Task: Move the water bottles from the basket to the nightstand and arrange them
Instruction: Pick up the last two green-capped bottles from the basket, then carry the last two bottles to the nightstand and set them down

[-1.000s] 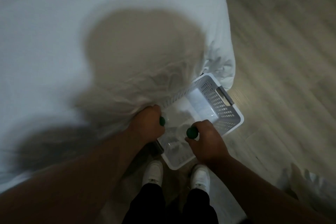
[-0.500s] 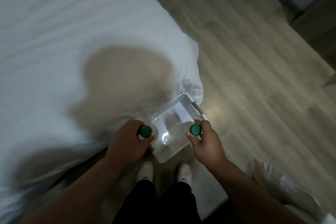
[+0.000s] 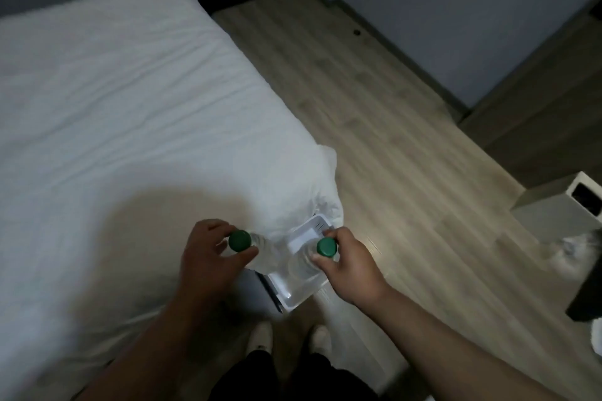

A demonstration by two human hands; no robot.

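Note:
I hold two clear water bottles with green caps, both upright and lifted above the white perforated basket (image 3: 294, 298) on the floor by the bed corner. My left hand (image 3: 208, 260) grips the left bottle (image 3: 241, 241) near its cap, over the bed's edge. My right hand (image 3: 348, 259) grips the right bottle (image 3: 325, 247) by the neck, over the basket. What else lies in the basket is hidden by the bottles and hands.
A white bed (image 3: 130, 124) fills the left side. Wooden floor (image 3: 391, 127) runs to the right toward a grey wall (image 3: 456, 10). A pale box-shaped object (image 3: 560, 205) stands at the right edge, with something dark (image 3: 586, 296) beside it. My white shoes (image 3: 260, 334) are below.
Both hands have lifted the bottles up out of the basket. My view has risen, so more of the bed, floor and far wall shows.

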